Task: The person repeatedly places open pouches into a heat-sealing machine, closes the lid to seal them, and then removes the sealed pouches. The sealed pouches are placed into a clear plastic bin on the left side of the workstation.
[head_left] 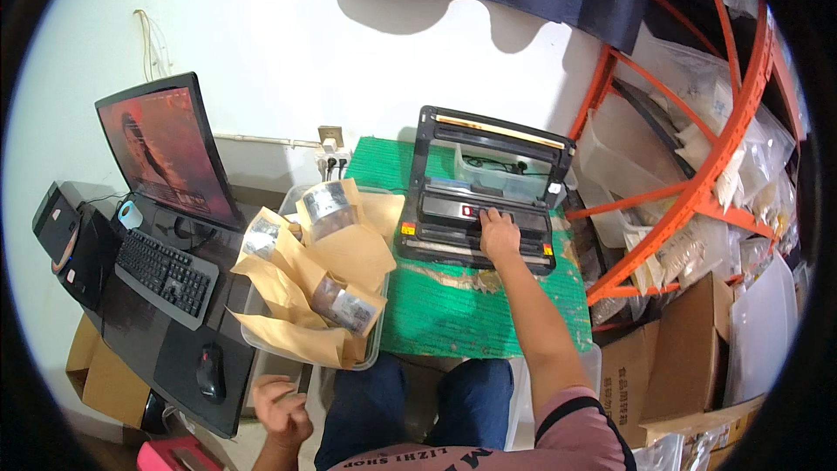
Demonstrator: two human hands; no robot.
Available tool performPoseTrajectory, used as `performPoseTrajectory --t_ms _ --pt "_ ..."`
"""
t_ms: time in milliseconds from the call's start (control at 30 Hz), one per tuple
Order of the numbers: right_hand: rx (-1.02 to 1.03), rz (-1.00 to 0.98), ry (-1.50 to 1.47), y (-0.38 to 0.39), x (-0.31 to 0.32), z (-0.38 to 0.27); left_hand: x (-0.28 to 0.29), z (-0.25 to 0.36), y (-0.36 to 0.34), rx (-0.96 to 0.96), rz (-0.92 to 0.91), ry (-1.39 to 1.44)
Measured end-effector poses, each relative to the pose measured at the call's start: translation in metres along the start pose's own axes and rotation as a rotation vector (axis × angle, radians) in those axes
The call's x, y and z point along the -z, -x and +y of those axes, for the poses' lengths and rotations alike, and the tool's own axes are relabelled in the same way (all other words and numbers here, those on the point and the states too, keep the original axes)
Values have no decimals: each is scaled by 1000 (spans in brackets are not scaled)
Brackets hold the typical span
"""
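My right hand (497, 233) rests on the control panel (453, 209) of a black sealing machine (427, 235), fingertips at its buttons, holding nothing. The machine's lid (493, 131) is raised, and the machine sits on a green ribbed mat (436, 314). My left hand (282, 410) is at the lower left, below a clear plastic bin (305, 356), with fingers loosely bent and apart and nothing in them. The bin holds several tan paper pouches (279, 288) with clear windows, piled unevenly.
At left are a monitor (161, 153), keyboard (161, 277), mouse (210, 371) and black computer case (83, 257). An orange rack (649, 257) with bags and bins stands right, above cardboard boxes (645, 375). A clear container (554, 192) sits behind the machine; sockets (331, 153) are on the wall.
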State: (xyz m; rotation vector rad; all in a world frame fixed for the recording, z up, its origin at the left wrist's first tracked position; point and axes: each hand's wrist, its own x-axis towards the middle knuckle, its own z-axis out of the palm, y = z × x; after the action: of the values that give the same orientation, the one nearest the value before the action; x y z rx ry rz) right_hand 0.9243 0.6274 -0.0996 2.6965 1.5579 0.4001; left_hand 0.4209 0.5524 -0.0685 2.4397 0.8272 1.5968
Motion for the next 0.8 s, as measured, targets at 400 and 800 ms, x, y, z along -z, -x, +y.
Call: performPoseTrajectory --t_ms 400,800 --pt "61 216 -293 43 16 -15 17 -48 -115 -33 -513 -243" --pt "139 149 -1251 302 45 35 14 -32 -169 -171 -756 -19"
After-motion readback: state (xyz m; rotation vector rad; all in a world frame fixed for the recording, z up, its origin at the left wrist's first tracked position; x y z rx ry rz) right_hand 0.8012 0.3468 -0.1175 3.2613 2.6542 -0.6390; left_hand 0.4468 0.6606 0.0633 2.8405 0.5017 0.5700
